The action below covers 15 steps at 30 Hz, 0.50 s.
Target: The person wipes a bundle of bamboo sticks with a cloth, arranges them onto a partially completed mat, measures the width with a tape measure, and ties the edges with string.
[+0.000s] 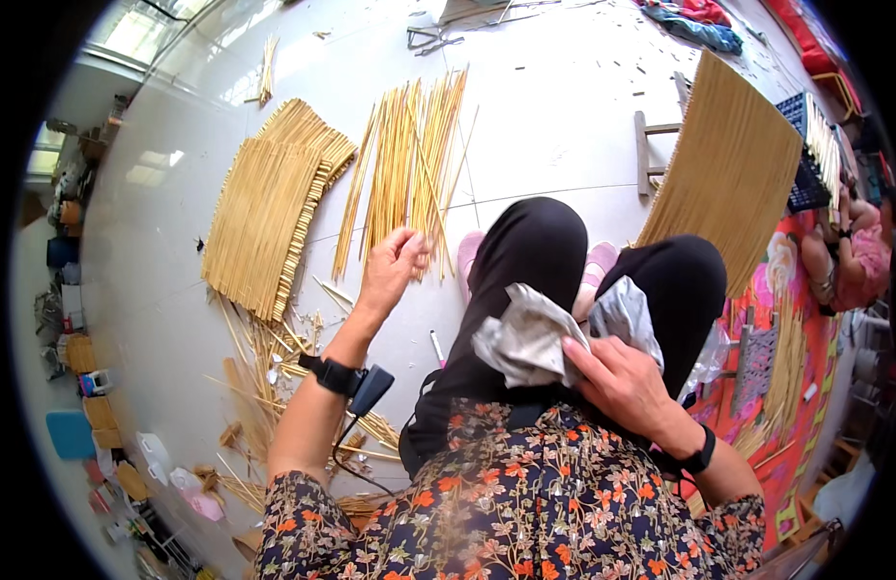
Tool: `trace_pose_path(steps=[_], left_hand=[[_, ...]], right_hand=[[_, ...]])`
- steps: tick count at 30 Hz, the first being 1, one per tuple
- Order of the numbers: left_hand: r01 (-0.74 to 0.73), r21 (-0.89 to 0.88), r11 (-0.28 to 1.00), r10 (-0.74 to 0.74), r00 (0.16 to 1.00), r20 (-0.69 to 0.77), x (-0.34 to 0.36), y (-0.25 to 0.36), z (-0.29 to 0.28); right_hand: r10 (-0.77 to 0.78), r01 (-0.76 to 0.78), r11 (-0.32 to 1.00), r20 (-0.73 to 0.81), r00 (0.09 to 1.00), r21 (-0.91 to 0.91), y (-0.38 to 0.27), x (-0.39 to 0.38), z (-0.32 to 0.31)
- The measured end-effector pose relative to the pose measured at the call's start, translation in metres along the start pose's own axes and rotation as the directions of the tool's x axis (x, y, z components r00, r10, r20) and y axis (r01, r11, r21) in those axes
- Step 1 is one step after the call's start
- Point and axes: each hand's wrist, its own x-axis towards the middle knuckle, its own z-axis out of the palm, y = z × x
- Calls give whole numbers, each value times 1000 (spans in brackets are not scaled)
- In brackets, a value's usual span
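Observation:
My left hand (392, 266) reaches forward over the white floor, its fingers pinched on the near ends of long yellow straw stalks (409, 159) that lie fanned out in a loose bundle. My right hand (617, 382) rests on my lap and presses a crumpled grey cloth (530, 333) between my black-clad knees (535, 242). Both wrists carry black bands; a small dark device hangs from the left one. My pink shoes (467, 256) show beyond the knees.
Two flat woven straw mats (264, 217) lie stacked to the left. A large straw mat (728, 169) leans on a wooden frame to the right. Loose straw scraps (274, 372) litter the floor near my left arm. Another person (849, 256) sits at far right on a patterned cloth.

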Motion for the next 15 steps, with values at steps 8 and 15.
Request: trace_pose_path(steps=[8,15], left_hand=[[212,389,896,-225,974,-12,82,-219,5],[189,585,789,-17,958,-286,133,-226,0]], right_hand=[[-69,73,994,52,996,-81,49,38,-32],[-89,92,989,35,995,-116,59,61,-23]])
